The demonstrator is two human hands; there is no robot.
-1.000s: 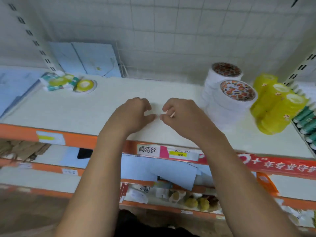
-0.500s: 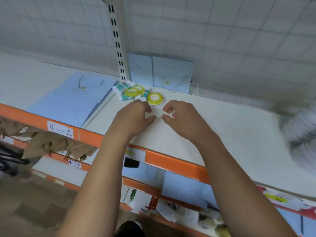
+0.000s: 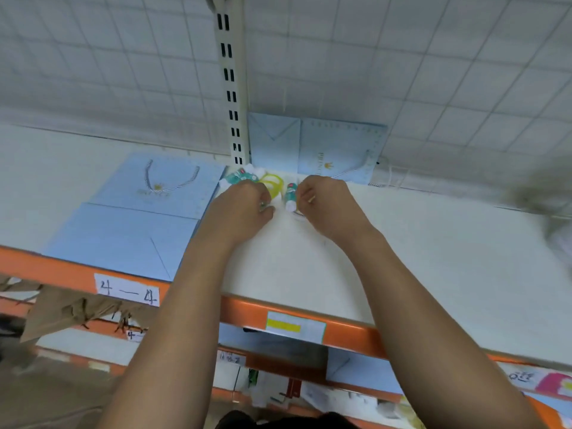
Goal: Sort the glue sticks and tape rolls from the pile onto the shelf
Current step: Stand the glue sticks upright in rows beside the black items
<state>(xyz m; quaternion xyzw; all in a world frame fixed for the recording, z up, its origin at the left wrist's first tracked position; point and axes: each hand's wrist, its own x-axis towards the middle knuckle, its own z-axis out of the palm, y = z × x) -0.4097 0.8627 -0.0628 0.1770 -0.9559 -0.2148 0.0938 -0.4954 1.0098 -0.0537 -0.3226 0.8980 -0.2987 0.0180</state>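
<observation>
Reaches both bare forearms from the near edge toward the far middle, slanting them inward to converge. Holds the left hand (image 3: 244, 209) knuckles up, fingers curled down and under, thumb pointing right. Holds the right hand (image 3: 325, 205) just to its right, back up, fingers curled inward to the left. Leaves only a narrow gap between the two. Holds both wrists nearly straight, in line with the forearms. Hides most fingertips beneath the knuckles, so cannot tell whether either hand grips anything.

"4—4" on label (image 3: 127, 293) on shelf (image 3: 46, 267)
</observation>
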